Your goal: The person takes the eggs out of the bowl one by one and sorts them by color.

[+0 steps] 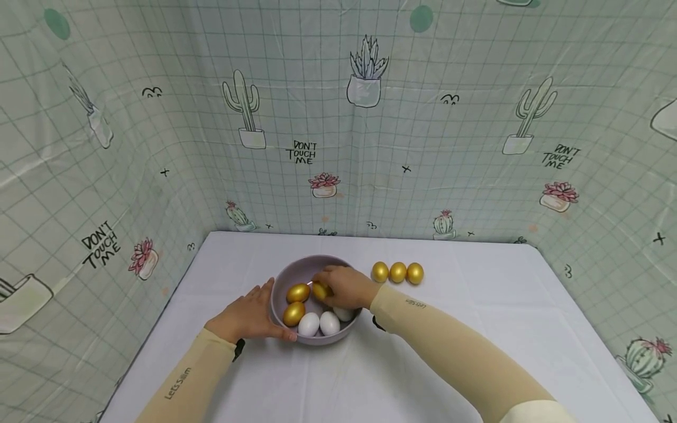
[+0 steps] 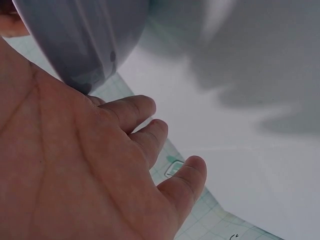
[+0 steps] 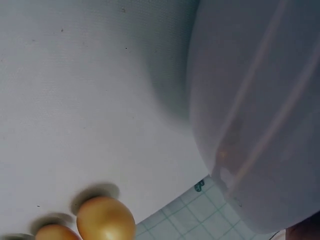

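A person's two hands work at a round, mauve-grey, smooth-walled bowl (image 1: 307,267) set on a desk (image 1: 476,282) with a white covering. The right hand (image 1: 346,286) reaches over the bowl's right side with its fingers curled on a glossy gold egg (image 1: 321,291); this egg lies within the rim, though whether it touches the bowl's floor cannot be told. The left hand (image 1: 248,314) is spread wide along the left side, its thumb against the near rim and its other fingers extended, bracing the wall rather than clasping it. Inside, two further gold eggs (image 1: 294,314) lie to the left and two plain white eggs (image 1: 309,324) at the near side, with a third white egg (image 1: 344,314) partly hidden beneath the right hand. Three more gold eggs (image 1: 398,272) stand in a row on the desk, right of the bowl. Good handling here calls for a light fingertip hold, since the rounded, shiny shell may slip; for clearance from neighbouring eggs, which could roll and knock together; and for steady, gentle pressure from the bracing hand, lest the bowl slide or tip.
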`<state>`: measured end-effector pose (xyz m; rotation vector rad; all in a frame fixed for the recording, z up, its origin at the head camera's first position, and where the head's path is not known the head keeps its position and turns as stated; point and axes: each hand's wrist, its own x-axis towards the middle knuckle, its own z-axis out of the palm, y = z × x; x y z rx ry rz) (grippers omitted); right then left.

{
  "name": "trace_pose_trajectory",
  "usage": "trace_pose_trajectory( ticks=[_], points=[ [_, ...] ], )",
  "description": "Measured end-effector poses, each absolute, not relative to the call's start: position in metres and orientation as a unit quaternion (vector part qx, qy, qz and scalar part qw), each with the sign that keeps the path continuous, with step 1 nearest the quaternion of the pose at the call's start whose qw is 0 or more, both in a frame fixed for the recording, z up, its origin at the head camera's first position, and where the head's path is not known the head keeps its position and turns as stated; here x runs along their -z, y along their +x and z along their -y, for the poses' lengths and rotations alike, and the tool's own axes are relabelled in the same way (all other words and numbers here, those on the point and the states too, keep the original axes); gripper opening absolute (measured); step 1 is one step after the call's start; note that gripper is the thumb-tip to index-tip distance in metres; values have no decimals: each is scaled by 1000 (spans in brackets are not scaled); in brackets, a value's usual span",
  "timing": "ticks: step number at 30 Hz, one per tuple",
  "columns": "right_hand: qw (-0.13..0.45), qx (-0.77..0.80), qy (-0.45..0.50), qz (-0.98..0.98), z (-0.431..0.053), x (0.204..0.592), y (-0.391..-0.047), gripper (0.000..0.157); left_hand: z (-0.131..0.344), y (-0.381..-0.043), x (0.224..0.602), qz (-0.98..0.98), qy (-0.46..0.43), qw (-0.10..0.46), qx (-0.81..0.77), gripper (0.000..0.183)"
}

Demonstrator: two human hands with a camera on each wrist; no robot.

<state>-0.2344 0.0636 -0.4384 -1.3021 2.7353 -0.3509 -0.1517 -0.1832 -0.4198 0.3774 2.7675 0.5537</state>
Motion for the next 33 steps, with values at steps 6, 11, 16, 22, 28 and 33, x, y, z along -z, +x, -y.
trace_pose_trajectory(
  ticks=[6,11,16,22,28,33],
  points=[
    [41,127,-414,-900,-64,430,-236,40,184,-152,420,-961,134,147,-192,140],
    [49,141,-400,-904,-67,418,-236,41,184,-152,420,-961,133,148,-192,140],
    [46,150,-396,-905,-74,410,-237,45,184,-153,419,-960,132,152,-195,140],
    [25,169,-403,-899,-85,403,-240,48,184,-153,419,-960,134,151,-196,139],
    [2,178,-407,-896,-99,397,-243,47,184,-152,420,-960,132,151,-195,139],
    [-19,193,-402,-895,-115,391,-245,46,184,-153,421,-961,130,149,-193,140]
  ],
)
